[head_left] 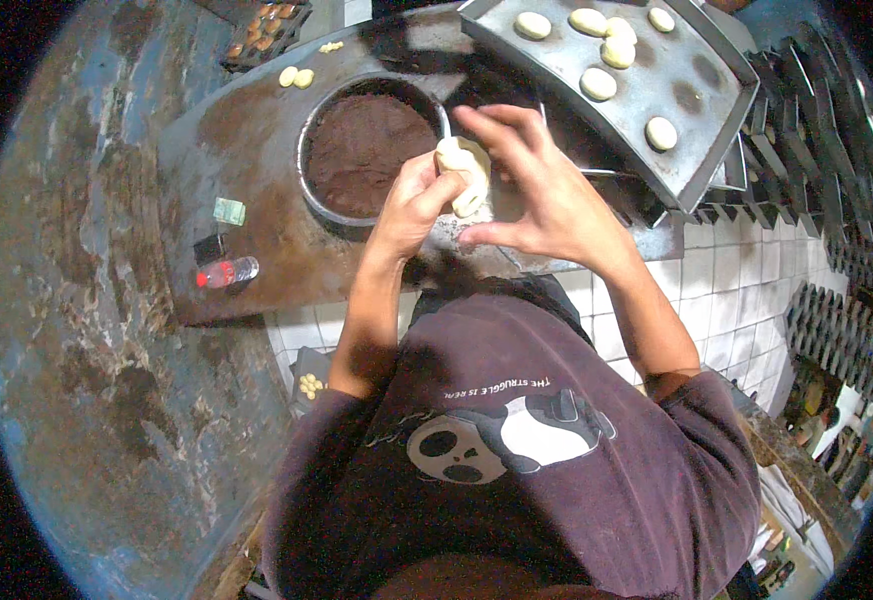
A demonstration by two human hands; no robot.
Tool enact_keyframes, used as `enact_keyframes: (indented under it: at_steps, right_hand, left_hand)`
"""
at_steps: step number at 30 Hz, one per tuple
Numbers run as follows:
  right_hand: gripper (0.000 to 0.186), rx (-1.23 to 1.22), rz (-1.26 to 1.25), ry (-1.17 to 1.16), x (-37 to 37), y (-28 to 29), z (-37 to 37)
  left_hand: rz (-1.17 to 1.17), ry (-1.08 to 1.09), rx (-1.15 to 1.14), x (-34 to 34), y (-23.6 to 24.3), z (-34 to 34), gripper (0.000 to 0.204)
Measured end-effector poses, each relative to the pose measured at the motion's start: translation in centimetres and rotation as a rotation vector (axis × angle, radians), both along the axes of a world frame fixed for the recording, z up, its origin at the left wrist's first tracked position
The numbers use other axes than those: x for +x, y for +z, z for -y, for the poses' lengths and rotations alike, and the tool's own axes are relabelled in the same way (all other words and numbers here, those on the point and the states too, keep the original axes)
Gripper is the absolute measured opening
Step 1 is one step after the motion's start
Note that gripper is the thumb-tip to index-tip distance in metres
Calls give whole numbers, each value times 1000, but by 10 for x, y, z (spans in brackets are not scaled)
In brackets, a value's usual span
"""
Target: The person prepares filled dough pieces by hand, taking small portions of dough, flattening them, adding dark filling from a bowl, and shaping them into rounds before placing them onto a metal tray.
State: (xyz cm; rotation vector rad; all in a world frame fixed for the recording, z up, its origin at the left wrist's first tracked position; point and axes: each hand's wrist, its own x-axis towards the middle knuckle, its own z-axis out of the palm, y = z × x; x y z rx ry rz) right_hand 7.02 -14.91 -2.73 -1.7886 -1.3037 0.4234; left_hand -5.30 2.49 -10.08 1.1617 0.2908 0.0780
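Note:
My left hand (412, 205) grips a pale piece of dough (471, 180), thumb pressed into its near side. The dough looks cupped and folded at the edge; whether it has anything inside I cannot tell. To its right, my right hand (537, 190) is spread, thumb and fingers wide apart, holding nothing. Just beyond my left hand stands a round metal bowl (304, 180) filled with dark brown, crumbly paste (372, 150). A metal baking tray (517, 70) at the far right carries several flattened round dough pieces (598, 84).
On the worktable (267, 240), two small dough balls (297, 77) lie beyond the bowl. A red-capped plastic bottle (227, 272) and a folded banknote (230, 211) lie at the left. Stacked metal trays (797, 130) stand on the right. Browned baked pieces (262, 30) sit at the far left.

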Motion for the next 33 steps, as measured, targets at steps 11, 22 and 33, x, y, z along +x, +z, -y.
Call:
enact_keyframes:
  at_steps: [11, 22, 33]
  right_hand:
    - [19, 79, -309, -106, 54, -1, 33]
    - [57, 241, 83, -37, 79, -5, 59]
    - [27, 449, -1488, -161, 73, -39, 70]
  left_hand:
    - [95, 64, 140, 40, 31, 49, 31]
    - [10, 87, -12, 79, 45, 81, 29]
    - [107, 381, 379, 120, 82, 104, 34]
